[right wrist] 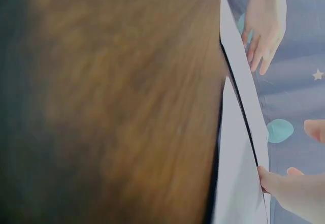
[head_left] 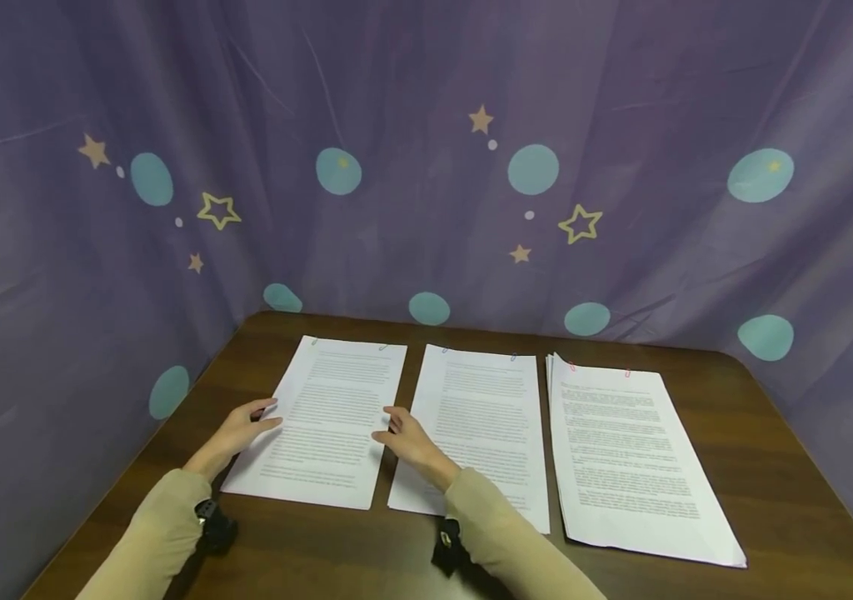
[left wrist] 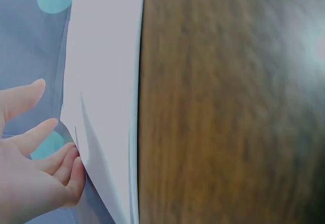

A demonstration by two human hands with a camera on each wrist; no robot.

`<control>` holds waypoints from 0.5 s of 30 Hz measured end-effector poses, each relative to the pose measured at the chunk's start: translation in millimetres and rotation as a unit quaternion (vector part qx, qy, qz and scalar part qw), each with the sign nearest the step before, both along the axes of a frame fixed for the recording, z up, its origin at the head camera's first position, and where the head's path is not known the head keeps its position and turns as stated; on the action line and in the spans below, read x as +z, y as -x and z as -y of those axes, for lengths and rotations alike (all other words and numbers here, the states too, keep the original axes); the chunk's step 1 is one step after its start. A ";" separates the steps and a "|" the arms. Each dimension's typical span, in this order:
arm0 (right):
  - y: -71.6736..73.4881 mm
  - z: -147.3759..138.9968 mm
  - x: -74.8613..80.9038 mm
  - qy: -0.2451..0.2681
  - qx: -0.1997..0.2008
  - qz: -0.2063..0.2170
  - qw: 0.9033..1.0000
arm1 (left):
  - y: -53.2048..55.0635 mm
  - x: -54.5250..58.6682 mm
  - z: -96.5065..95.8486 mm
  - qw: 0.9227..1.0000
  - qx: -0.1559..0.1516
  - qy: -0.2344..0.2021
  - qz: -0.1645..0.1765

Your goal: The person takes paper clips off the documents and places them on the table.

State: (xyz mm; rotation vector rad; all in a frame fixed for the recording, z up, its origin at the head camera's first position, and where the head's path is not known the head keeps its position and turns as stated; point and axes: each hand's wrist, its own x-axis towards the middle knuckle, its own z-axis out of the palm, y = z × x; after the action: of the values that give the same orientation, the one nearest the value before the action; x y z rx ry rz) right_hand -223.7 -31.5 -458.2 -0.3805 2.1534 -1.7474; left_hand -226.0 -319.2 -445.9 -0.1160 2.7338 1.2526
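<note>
Three stacks of printed paper lie side by side on a brown wooden table. At the left stack (head_left: 321, 417), held by green paper clips at its top edge, my left hand (head_left: 235, 429) is at the left side; in the left wrist view the fingertips meet the paper's edge. My right hand (head_left: 413, 442) hovers between that stack and the middle stack (head_left: 482, 417), its fingers pointing at the left stack's right edge. Both hands have loosely bent fingers and grip nothing. Blue paper clips mark the middle stack. In the right wrist view, the right hand (right wrist: 292, 188) has a fingertip by the paper's edge.
A third, thicker paper stack (head_left: 621, 467) with pink paper clips (head_left: 627, 373) lies at the right, its sheets slightly uneven. The wooden table (head_left: 764, 467) runs back to a purple curtain (head_left: 426, 83) with stars and teal dots, which also hangs at both sides.
</note>
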 end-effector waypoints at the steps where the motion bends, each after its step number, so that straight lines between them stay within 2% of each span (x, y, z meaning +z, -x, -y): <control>1: -0.4 0.4 -0.5 0.008 -0.006 0.008 1.000 | 0.0 -0.7 -0.3 1.000 0.003 -0.007 0.001; 5: -0.6 2.3 -2.9 0.049 -0.037 0.035 0.997 | 1.3 -3.6 3.3 0.998 0.014 -0.065 -0.003; 9: 1.3 4.5 -2.8 0.103 -0.089 0.071 0.988 | 4.8 -5.6 9.7 0.992 0.025 -0.125 -0.002; 12: 4.6 5.7 -2.0 0.135 -0.120 0.090 0.979 | 7.7 -5.4 13.0 0.988 0.047 -0.144 0.008; 15: 7.8 6.7 -2.0 0.157 -0.131 0.097 0.974 | 9.6 -3.7 14.7 0.988 0.062 -0.142 0.015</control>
State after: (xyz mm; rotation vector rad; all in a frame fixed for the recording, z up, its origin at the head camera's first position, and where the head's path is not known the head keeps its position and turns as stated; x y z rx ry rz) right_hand -231.4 -38.1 -460.3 0.0047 1.8593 -2.1806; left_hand -235.7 -333.9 -449.6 -0.2759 2.5234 1.6448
